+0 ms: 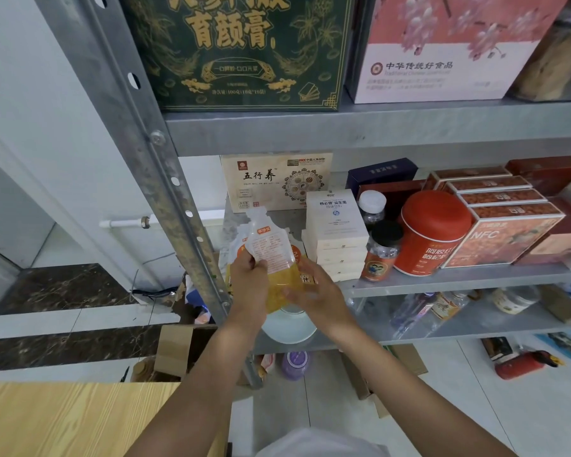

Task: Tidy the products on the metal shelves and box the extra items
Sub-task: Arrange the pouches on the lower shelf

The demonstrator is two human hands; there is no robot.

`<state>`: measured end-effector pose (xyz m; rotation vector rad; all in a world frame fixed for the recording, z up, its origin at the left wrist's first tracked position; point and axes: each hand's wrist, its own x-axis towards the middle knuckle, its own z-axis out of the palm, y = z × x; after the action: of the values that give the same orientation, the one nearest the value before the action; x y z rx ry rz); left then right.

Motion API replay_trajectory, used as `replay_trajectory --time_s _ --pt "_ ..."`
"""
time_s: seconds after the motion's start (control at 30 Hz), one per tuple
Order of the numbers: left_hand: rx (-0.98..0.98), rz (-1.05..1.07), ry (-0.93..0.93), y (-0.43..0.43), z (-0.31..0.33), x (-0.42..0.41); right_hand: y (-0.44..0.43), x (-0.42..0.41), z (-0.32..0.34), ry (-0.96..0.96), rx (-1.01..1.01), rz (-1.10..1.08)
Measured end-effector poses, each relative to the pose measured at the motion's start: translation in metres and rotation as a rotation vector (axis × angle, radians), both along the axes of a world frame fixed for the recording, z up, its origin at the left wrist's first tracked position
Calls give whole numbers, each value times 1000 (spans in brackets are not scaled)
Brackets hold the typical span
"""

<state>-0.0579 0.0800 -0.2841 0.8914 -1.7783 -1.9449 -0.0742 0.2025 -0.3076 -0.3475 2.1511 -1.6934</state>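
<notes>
Both my hands hold a clear pouch of yellow liquid with an orange label, upright at the left end of the middle metal shelf. My left hand grips its left side, thumb on the front. My right hand cups its lower right edge. More pouches of the same kind stand behind it, partly hidden. A stack of white boxes stands just right of the pouch.
Two jars, a red canister and red NFC boxes fill the shelf to the right. A beige box stands at the back. The steel upright is close on the left. Cardboard boxes sit on the floor below.
</notes>
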Motion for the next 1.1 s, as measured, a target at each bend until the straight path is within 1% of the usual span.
replay_trajectory --time_s 0.03,0.07,0.1,0.17,0.2,0.23,0.27,0.33,0.37,0.4,0.43,0.47,0.5,0.57,0.6,0.67,0.8,0.87,0.93,0.97,1.0,1.07,1.1 --pt "28 -8 -8 0 0 0 0 -3 1 -107 -52 -40" --pt "49 -24 -12 0 1 0 1 -5 3 -171 -66 -45" --pt "53 -43 -20 0 2 1 0 -5 3 -192 -68 -32" --pt "50 -65 -41 2 5 2 -1 -2 1 -155 -89 -44" --pt "56 -70 -37 3 7 2 -2 0 1 -98 -82 -75" --pt "64 -77 -36 3 7 2 -3 2 1 6 -37 -112" --pt "81 -87 -43 3 8 2 -4 4 1 163 49 -142" --pt "115 -148 -60 5 9 4 -4 5 0 616 274 -188" --pt "140 -194 -55 7 10 6 -4 5 -2 835 352 -198" --pt "161 -244 -43 6 8 6 -5 5 -3 987 399 -182" --pt "190 -288 -34 6 6 6 -7 6 -5 1069 423 -149" --pt "227 -302 -26 5 5 6 -8 7 -7 1091 431 -107" --pt "275 -276 -30 4 2 5 -9 6 -9 1068 429 -55" --pt "353 -142 -72 1 -3 -1 -9 2 -15 917 434 89" --pt "323 -81 -119 -2 -6 -5 -8 2 -18 822 462 167" --pt "152 -27 -211 -8 -13 -13 -6 0 -28 701 551 275" --pt "-281 9 -207 -22 -21 -29 -1 -9 -46 689 821 359" --pt "-391 31 -194 -30 -26 -36 -1 -13 -52 687 917 393" --pt "-478 10 -212 -36 -34 -44 -4 -14 -58 697 994 414" --pt "-532 -18 -260 -38 -37 -48 -4 -14 -61 705 1014 413" --pt "-618 -51 -357 -39 -42 -50 -4 -14 -63 718 1022 408" --pt "-904 -120 -589 -38 -52 -51 -3 -15 -68 757 1023 387" --pt "-1032 -147 -618 -37 -58 -50 -2 -15 -70 770 1025 379"
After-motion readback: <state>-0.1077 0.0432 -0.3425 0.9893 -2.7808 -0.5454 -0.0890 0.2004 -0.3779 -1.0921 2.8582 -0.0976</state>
